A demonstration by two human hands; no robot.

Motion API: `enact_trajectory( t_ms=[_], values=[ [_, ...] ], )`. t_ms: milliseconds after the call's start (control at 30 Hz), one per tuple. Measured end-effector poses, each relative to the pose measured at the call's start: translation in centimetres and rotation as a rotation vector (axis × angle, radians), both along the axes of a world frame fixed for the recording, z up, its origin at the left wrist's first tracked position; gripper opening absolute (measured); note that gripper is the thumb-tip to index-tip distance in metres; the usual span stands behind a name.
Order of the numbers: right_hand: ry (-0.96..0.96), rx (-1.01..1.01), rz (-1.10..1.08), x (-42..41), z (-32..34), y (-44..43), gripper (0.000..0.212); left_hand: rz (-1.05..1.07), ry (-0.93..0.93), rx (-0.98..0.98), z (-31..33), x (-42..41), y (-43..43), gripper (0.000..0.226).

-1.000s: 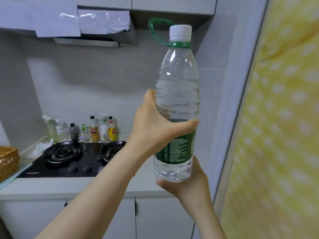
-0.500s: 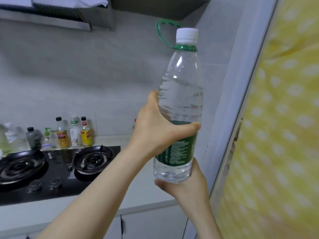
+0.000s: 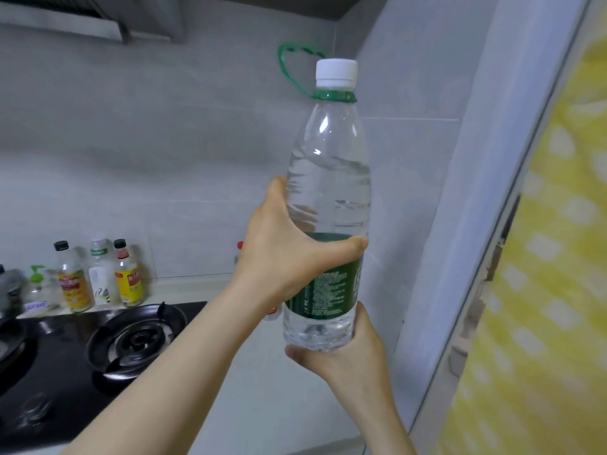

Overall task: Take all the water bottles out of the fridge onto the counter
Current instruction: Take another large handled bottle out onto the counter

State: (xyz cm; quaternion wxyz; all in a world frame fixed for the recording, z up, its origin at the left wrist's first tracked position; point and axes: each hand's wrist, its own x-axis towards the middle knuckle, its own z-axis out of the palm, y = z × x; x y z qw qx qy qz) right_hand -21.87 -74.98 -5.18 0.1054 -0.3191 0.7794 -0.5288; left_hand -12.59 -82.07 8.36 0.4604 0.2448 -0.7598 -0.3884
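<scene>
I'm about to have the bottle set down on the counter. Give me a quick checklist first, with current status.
1. Grip: left hand grips the bottle at the label, right hand holds its base: ok.
2. Cap on: ok.
3. Bottle upright: ok.
4. Bare counter right of the stove: ok.
5. Red-capped item behind the left hand, in the way or not: cannot tell.
</scene>
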Motion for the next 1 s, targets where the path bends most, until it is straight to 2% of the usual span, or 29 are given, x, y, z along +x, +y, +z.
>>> enact_trajectory(
  t_ms=[133,300,600,800,1000],
  values=[
    [-0.015,0.022,-0.025,-1.4,-0.9,-3.3,0.091,0.011,-0.018,0.012,-0.8,-1.9,-3.2,0.073],
    [-0.046,-0.012,-0.033,-3.0,-1.9,-8.3,0.083,-0.020,-0.036,0.035,-1.5,-3.8,-8.4,0.073],
    [-0.089,-0.111,-0.022,-4.0,-2.3,-15.9,0.082,-0.107,-0.042,0.048,-2.4,-5.7,-17.7,0.069],
    [-0.123,-0.140,-0.019,-4.3,-3.9,-18.9,0.077,-0.137,-0.079,0.062,-4.3,-6.7,-21.8,0.075],
    [-0.152,-0.105,0.028,-6.4,-6.5,-21.1,0.083,-0.125,-0.122,0.105,-6.9,-8.8,-24.4,0.076]
  ],
)
